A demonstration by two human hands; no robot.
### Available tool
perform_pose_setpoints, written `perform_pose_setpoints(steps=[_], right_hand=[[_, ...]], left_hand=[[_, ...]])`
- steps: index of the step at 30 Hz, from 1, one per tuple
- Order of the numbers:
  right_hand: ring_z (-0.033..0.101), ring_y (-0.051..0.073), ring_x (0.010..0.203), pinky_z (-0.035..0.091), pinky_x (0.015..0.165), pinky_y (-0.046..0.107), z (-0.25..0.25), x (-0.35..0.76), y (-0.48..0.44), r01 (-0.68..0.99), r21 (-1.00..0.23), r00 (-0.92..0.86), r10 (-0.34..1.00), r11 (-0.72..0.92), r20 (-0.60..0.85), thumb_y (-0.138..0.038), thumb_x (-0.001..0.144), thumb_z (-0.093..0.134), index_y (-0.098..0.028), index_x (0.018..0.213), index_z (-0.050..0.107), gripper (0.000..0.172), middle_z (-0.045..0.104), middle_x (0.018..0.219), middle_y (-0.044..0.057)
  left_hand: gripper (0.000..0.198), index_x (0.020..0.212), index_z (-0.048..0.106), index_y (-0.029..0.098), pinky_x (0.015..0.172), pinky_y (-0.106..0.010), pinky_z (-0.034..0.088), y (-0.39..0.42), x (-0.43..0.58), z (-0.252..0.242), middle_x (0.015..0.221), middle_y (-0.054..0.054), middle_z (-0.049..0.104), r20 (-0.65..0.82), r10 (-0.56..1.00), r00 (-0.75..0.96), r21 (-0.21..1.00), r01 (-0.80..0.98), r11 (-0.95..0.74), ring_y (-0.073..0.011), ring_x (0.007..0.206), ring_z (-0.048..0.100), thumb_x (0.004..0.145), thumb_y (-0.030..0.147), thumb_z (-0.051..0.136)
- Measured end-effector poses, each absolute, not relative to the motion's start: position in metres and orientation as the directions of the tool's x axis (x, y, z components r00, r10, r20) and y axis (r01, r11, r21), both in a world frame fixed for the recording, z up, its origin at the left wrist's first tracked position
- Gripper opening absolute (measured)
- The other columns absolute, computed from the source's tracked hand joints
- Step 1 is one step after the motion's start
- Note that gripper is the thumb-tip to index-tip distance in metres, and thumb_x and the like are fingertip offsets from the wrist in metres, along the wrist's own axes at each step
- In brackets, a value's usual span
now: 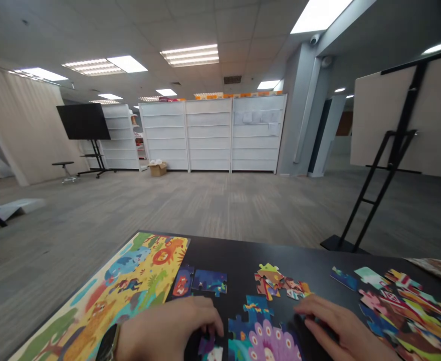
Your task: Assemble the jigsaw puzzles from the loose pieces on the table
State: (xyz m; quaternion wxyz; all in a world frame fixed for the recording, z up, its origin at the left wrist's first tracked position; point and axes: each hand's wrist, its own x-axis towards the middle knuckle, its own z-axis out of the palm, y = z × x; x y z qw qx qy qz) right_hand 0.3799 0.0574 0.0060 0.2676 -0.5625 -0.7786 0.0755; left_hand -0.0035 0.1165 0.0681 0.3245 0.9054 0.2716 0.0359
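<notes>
"Jigsaw section, peacock print (267,341): location?"
"Black table (243,255), between both hands."
"Left hand (168,328)?"
"Fingers curled down just beside it, by dark loose pieces (209,346); grip cannot be told."
"Right hand (341,326)?"
"Fingers apart, nothing visibly held, near the section. Heaped pieces (404,313) lie further right; lion picture board (130,286) lies left."

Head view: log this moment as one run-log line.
left hand at purple puzzle piece | right hand beside peacock puzzle section | loose puzzle pieces heaped at right | lion picture board at left
</notes>
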Motion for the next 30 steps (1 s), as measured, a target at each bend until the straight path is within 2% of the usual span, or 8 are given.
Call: perform_pose_setpoints(steps=[2,5,10,15,17,20,25,30], right_hand=[[0.073,0.028,0.108,0.062,0.095,0.04,0.003,0.382,0.057,0.84,-0.41,-0.222,0.916,0.354,0.335,-0.049,0.096,0.053,-0.034,0.11,0.075,0.031,0.077,0.116,0.005],[0.073,0.029,0.109,0.061,0.096,0.041,-0.002,0.385,0.06,0.843,-0.415,-0.202,0.916,0.342,0.346,-0.05,0.095,0.053,-0.033,0.11,0.076,0.031,0.076,0.117,0.006],[0.069,0.03,0.117,0.058,0.1,0.045,0.01,0.361,0.071,0.824,-0.431,-0.225,0.911,0.367,0.346,-0.043,0.094,0.057,-0.032,0.111,0.075,0.026,0.076,0.119,0.006],[0.067,0.026,0.11,0.054,0.099,0.039,0.045,0.277,0.089,0.722,-0.457,-0.474,0.852,0.52,0.221,-0.019,0.091,0.056,-0.027,0.108,0.074,0.026,0.072,0.118,0.008],[0.063,0.028,0.116,0.05,0.102,0.042,0.048,0.244,0.102,0.702,-0.46,-0.513,0.834,0.544,0.203,-0.018,0.085,0.063,-0.024,0.113,0.073,0.031,0.069,0.127,0.01],[0.058,0.032,0.122,0.046,0.105,0.045,0.041,0.213,0.127,0.72,-0.449,-0.499,0.844,0.529,0.196,-0.026,0.081,0.071,-0.023,0.117,0.073,0.036,0.066,0.132,0.012],[0.063,0.022,0.101,0.048,0.093,0.03,0.025,0.204,0.153,0.714,-0.449,-0.471,0.843,0.538,0.262,-0.018,0.083,0.064,-0.022,0.097,0.076,0.019,0.074,0.102,0.004],[0.063,0.021,0.1,0.048,0.091,0.028,0.022,0.203,0.158,0.725,-0.465,-0.404,0.861,0.507,0.308,-0.015,0.079,0.067,-0.02,0.094,0.075,0.018,0.074,0.1,0.004]], left_hand=[[0.054,0.119,0.064,0.031,0.087,-0.029,0.051,0.118,-0.007,0.071,0.116,0.001,0.066,-0.124,0.544,0.83,0.611,0.496,-0.618,-0.0227,0.099,0.064,0.067,0.031,0.079],[0.061,0.12,0.063,0.029,0.096,-0.035,0.05,0.129,-0.022,0.079,0.123,-0.002,0.063,-0.129,0.735,0.666,0.505,0.682,-0.529,-0.0269,0.109,0.062,0.064,0.033,0.086],[0.108,0.146,0.046,0.019,0.12,-0.05,0.03,0.157,-0.043,0.067,0.15,-0.016,0.046,-0.1,0.803,0.587,0.381,0.768,-0.514,-0.0397,0.141,0.039,0.053,0.046,0.093],[0.1,0.135,0.054,0.022,0.114,-0.048,0.039,0.165,-0.048,0.044,0.138,-0.013,0.055,-0.081,0.797,0.599,0.414,0.748,-0.52,-0.0374,0.128,0.051,0.048,0.053,0.093],[0.1,0.132,0.056,0.02,0.112,-0.046,0.04,0.161,-0.047,0.043,0.137,-0.013,0.054,-0.103,0.809,0.579,0.417,0.763,-0.494,-0.0369,0.126,0.052,0.045,0.052,0.093],[0.098,0.128,0.057,0.02,0.108,-0.043,0.044,0.153,-0.043,0.046,0.133,-0.012,0.055,-0.144,0.828,0.542,0.414,0.793,-0.447,-0.0359,0.123,0.054,0.042,0.049,0.094],[0.088,0.118,0.063,0.021,0.102,-0.041,0.05,0.142,-0.037,0.051,0.125,-0.009,0.057,-0.176,0.839,0.515,0.376,0.823,-0.426,-0.035,0.115,0.058,0.039,0.044,0.094],[0.085,0.135,0.062,0.022,0.112,-0.046,0.044,0.127,-0.031,0.062,0.142,-0.014,0.051,-0.248,0.796,0.553,0.348,0.817,-0.459,-0.0384,0.127,0.053,0.055,0.038,0.086]])
